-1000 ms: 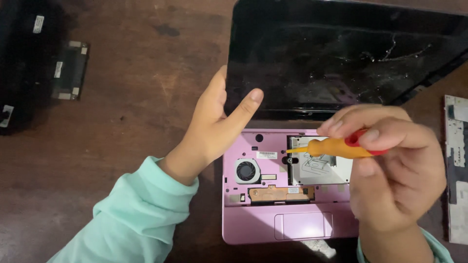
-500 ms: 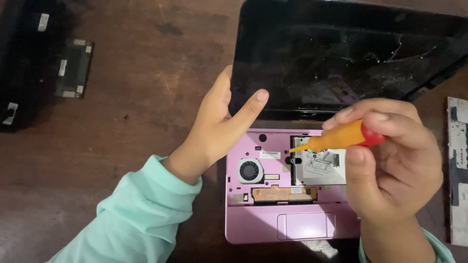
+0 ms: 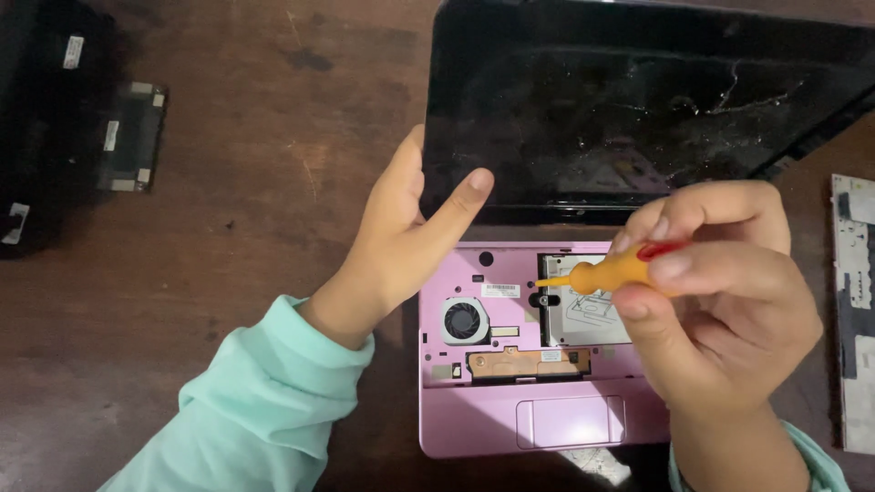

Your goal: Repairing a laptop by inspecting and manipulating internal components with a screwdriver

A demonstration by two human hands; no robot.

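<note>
A small pink laptop (image 3: 474,428) lies open on the wooden table, keyboard removed, with its fan (image 3: 464,321), a copper heat pipe (image 3: 529,362) and a silver drive (image 3: 592,314) exposed. Its dark cracked screen (image 3: 638,100) leans back. My right hand (image 3: 729,319) grips an orange screwdriver with a red end (image 3: 597,271), tip at the drive bay's left edge. My left hand (image 3: 406,241) rests against the laptop's left side by the hinge, thumb on the screen's lower corner, holding nothing.
A black laptop part and a small dark framed panel (image 3: 132,137) lie at the far left. The removed keyboard (image 3: 855,310) sits face down at the right edge. Brown wooden tabletop (image 3: 255,109) surrounds everything.
My right hand and the screwdriver have shifted slightly, its tip settling at the drive bay's left edge. The left hand has stayed by the hinge.
</note>
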